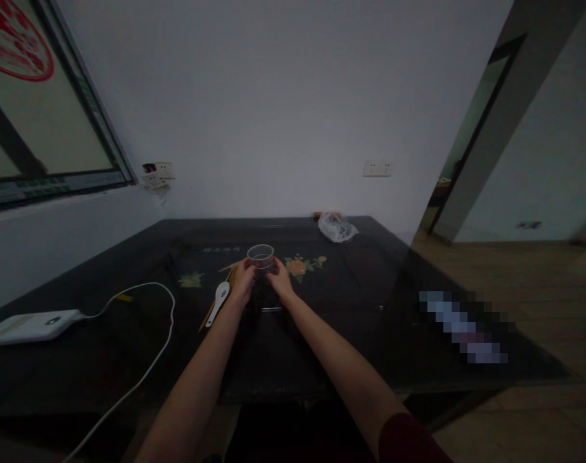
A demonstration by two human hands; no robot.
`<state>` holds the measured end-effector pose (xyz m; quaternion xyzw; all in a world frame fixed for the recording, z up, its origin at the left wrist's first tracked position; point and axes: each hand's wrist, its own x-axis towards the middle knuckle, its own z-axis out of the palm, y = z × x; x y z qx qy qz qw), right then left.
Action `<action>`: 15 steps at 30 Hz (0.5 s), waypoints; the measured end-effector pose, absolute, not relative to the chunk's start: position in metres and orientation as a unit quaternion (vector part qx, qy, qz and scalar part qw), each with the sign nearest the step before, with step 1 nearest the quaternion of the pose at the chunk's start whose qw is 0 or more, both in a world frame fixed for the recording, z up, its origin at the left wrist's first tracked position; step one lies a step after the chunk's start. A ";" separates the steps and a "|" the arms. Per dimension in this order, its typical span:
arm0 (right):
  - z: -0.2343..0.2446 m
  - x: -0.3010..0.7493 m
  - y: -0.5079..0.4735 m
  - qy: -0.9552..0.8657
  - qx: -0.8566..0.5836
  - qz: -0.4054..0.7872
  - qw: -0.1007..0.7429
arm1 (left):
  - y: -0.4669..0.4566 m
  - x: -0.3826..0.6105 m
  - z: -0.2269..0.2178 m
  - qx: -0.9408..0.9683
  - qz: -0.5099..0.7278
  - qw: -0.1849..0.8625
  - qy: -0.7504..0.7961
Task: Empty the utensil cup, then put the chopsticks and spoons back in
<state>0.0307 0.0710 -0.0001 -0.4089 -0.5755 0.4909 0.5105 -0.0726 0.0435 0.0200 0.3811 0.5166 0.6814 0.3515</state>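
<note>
Between my two hands stands a round, clear, cup-like container with an open top, at the middle of the dark table. My left hand is closed around its left side, and my right hand grips its right side. Just left of my left hand lies a white spoon with a blue mark in its bowl. Thin wooden chopsticks lie beside and partly behind the spoon. The container's lower part is partly hidden by my fingers.
A crumpled clear plastic bag lies at the table's back edge. At left, a white power bank trails a white cable over the front edge. A blurred-out item lies at right. The dark table meets the wall behind.
</note>
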 end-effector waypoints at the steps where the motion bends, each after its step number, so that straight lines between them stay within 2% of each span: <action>1: 0.002 0.033 0.070 -0.580 -0.403 0.487 0.513 | 0.042 -0.071 0.023 0.373 0.683 0.361 0.514; 11: 0.022 0.107 0.050 -0.612 -0.377 0.468 0.513 | 0.019 -0.013 0.042 0.400 0.662 0.421 0.474; 15: 0.024 0.158 0.035 -0.617 -0.405 0.457 0.496 | 0.007 0.019 0.042 0.424 0.608 0.467 0.482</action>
